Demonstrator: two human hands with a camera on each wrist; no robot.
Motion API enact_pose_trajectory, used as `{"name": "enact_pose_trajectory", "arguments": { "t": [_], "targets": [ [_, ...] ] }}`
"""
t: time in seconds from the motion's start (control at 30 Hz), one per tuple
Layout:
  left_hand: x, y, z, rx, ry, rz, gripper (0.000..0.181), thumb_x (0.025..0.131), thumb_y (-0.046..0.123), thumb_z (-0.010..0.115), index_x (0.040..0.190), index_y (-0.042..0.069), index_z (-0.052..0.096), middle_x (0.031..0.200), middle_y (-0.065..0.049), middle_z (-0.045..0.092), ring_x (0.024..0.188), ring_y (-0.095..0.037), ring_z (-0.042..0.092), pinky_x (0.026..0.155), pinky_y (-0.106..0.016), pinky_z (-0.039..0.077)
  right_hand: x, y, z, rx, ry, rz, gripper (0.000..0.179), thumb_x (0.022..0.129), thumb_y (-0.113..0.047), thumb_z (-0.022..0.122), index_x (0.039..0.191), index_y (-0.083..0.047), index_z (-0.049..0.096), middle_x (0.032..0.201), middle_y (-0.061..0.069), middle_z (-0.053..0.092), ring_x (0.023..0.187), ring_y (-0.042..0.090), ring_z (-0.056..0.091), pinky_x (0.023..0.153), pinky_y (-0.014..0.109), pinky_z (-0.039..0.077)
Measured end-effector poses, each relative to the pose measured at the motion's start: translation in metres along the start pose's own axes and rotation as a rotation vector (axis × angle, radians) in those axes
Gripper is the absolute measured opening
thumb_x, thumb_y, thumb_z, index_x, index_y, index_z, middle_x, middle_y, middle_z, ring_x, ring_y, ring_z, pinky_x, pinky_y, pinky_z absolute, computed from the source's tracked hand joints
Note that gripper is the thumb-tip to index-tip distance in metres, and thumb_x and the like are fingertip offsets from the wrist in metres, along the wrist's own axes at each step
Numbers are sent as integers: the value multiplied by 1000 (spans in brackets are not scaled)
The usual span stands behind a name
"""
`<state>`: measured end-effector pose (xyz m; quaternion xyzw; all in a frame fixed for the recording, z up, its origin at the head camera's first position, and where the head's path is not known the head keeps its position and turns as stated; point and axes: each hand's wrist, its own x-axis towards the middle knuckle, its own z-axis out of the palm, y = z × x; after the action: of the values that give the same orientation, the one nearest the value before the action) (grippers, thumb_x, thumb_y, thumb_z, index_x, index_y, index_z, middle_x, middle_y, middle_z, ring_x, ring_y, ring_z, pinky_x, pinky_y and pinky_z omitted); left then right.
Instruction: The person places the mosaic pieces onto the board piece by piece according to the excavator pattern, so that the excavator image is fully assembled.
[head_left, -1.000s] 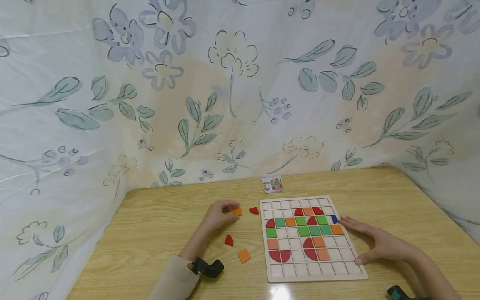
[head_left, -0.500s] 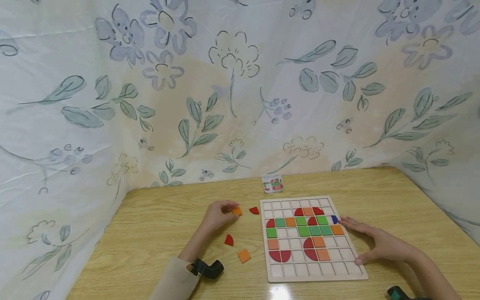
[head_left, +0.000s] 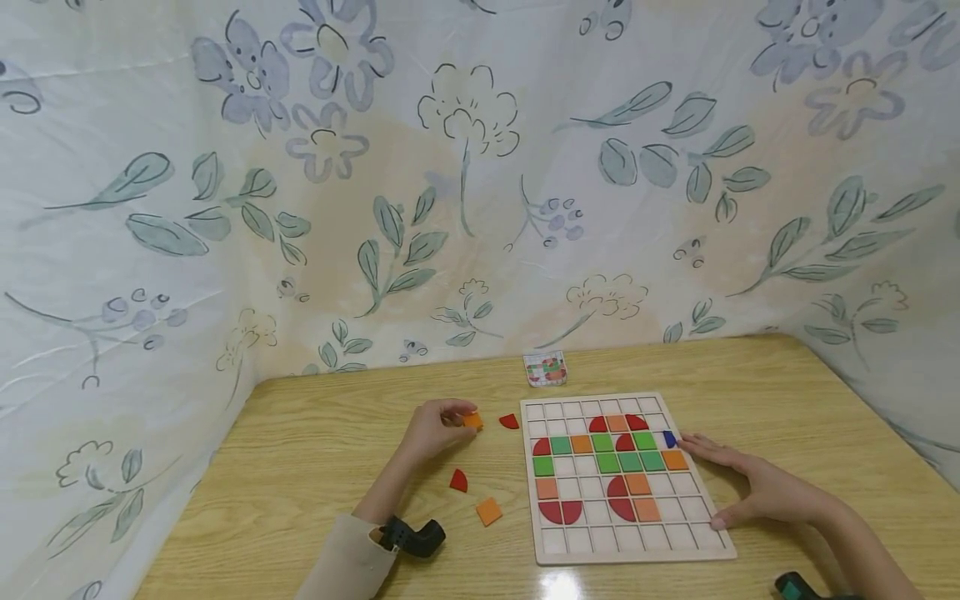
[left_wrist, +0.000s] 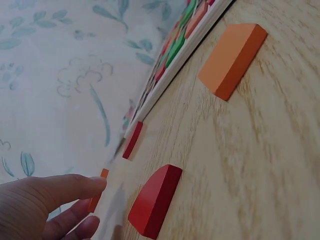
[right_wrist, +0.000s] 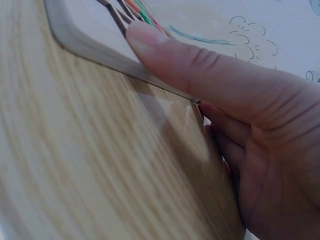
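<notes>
My left hand (head_left: pixel 435 428) pinches an orange square tile (head_left: pixel 473 421) between thumb and fingers, left of the board; in the left wrist view this tile (left_wrist: pixel 95 197) stands on edge. Just right of it lies a red quarter-circle tile (head_left: pixel 509 422). Another red quarter-circle (left_wrist: pixel 155 201) and an orange square (left_wrist: pixel 231 60) lie nearer. The pale wooden grid board (head_left: pixel 611 544) bears red, green and orange tiles. At its right side rests my right hand (head_left: pixel 765 487), fingers extended along the edge by a small blue piece (head_left: pixel 670 439). Its thumb (right_wrist: pixel 170 60) touches the board's rim.
A small pattern card (head_left: pixel 545 369) with coloured shapes leans at the table's back, behind the board. Floral cloth (head_left: pixel 360 208) hangs behind the wooden table (head_left: pixel 300 467). A black wrist device (head_left: pixel 416 538) sits on the left forearm.
My left hand shifts the orange square tile very slightly to the left, away from the red tile beside it. My right hand and the board keep their place.
</notes>
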<state>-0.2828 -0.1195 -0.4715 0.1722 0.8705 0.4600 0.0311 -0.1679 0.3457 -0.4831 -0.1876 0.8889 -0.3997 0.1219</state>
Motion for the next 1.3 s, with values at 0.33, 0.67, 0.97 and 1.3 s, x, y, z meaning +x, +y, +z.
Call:
{"name": "enact_pose_trajectory", "arguments": {
  "t": [0.33, 0.67, 0.97, 1.3],
  "targets": [
    [1, 12, 12, 53, -26, 13, 28, 74, 19, 77, 102, 14, 70, 91, 3, 67, 76, -13, 55, 68, -25, 47, -1, 0, 0, -7, 2, -8, 91, 68, -28, 79, 145, -19, 31, 153, 7, 19, 110, -33, 5, 85, 76, 18],
    [3, 48, 44, 18, -120, 77, 29, 74, 20, 77, 102, 15, 71, 94, 6, 67, 79, -10, 53, 69, -23, 45, 0, -1, -1, 0, -2, 16, 91, 68, -28, 79, 145, -20, 31, 150, 22, 19, 109, -32, 6, 87, 76, 15],
    [5, 82, 86, -10, -234, 187, 27, 76, 19, 76, 102, 15, 71, 93, 8, 67, 77, -7, 55, 65, -17, 44, 0, -3, -2, 12, -9, 18, 90, 69, -27, 79, 144, -19, 32, 150, 22, 19, 108, -33, 6, 87, 76, 14],
    [4, 120, 141, 112, -300, 198, 24, 74, 24, 78, 97, 22, 72, 87, 18, 66, 74, 4, 51, 65, -12, 41, 1, -1, -2, 31, -17, 3, 89, 70, -26, 78, 145, -20, 31, 152, 17, 17, 112, -28, 6, 96, 71, 8]
  ]
}}
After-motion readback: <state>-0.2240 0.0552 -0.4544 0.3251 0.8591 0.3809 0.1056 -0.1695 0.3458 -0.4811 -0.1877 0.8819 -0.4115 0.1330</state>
